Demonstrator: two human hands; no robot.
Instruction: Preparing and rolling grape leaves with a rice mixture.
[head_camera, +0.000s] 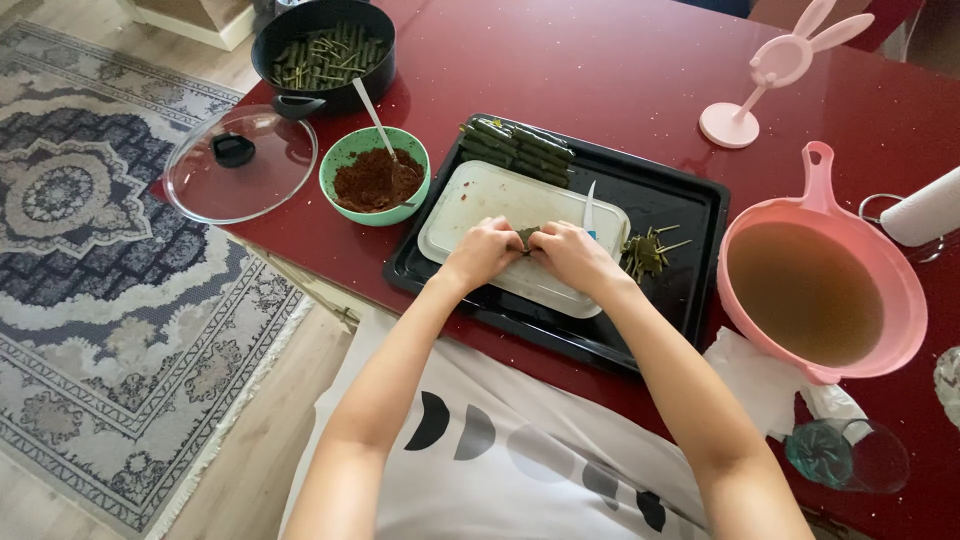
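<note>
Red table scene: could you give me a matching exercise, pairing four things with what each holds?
Things:
1. Round black pot
2. Small green bowl
3. Pink plastic pan with handle
4. Black baking tray

Holds:
a. brown liquid
b. white cutting board
c. reddish-brown filling and a spoon
d. green rolls packed together

Pairs: 1-d, 2-c, 3-a, 4-b

Board (480, 205) on tray (690, 205); bowl (340, 155) left.

Bright, soft daylight, sharp focus, faint shadows, perhaps slight wide-angle bending at the edges.
</note>
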